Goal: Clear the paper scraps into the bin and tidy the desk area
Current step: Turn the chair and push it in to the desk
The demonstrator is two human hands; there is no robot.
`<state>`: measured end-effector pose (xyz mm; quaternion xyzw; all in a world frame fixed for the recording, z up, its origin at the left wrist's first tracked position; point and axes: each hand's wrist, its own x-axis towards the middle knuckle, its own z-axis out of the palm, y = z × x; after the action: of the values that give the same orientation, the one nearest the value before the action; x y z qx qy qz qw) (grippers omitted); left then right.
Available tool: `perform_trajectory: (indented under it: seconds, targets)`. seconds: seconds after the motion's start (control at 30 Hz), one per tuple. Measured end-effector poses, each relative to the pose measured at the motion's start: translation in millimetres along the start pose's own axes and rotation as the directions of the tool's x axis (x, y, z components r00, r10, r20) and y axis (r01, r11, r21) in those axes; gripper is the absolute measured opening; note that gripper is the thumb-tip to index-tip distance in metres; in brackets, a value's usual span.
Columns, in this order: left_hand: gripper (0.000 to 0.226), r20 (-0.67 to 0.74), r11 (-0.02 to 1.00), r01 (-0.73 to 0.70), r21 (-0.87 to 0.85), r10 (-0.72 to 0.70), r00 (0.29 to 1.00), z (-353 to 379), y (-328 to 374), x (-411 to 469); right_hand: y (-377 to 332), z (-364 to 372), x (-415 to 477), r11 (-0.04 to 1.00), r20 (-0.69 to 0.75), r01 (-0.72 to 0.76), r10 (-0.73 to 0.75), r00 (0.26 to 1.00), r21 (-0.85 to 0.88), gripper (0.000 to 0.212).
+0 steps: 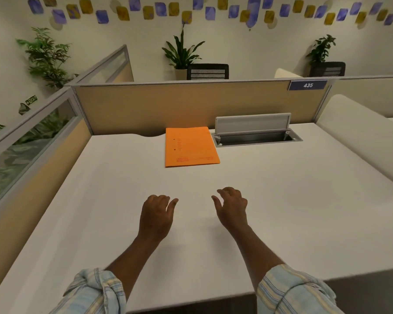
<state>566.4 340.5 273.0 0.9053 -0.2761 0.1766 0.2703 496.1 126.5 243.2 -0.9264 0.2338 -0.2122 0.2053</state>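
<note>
The left hand [157, 214] and right hand [232, 207] were side by side over the white bench [293, 200], fingers loosely curled, holding nothing. An orange folder [191, 147] lay flat at the bench's far edge, just beside an open cable hatch [256, 137].

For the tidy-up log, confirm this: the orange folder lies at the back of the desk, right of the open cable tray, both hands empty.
Wrong side. In the head view the orange folder lies left of the open cable tray, at the back of the desk; left hand and right hand empty.
</note>
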Motion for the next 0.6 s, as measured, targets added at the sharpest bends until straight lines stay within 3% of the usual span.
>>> perform_trajectory:
  seconds: [0.3, 0.6]
  targets:
    - [0.042, -0.005, 0.989, 0.082, 0.119, -0.082, 0.997, -23.2, 55.7, -64.2, 30.7, -40.9, -73.8, 0.998, 0.002, 0.045, -0.046, 0.999, 0.036, 0.025]
    - [0.012, 0.006, 0.983, 0.091, 0.16, -0.093, 0.996, -41.9, 124.3, -149.1, 64.9, -92.6, -157.0, 0.995, 0.062, 0.094, -0.097, 0.993, 0.037, 0.024]
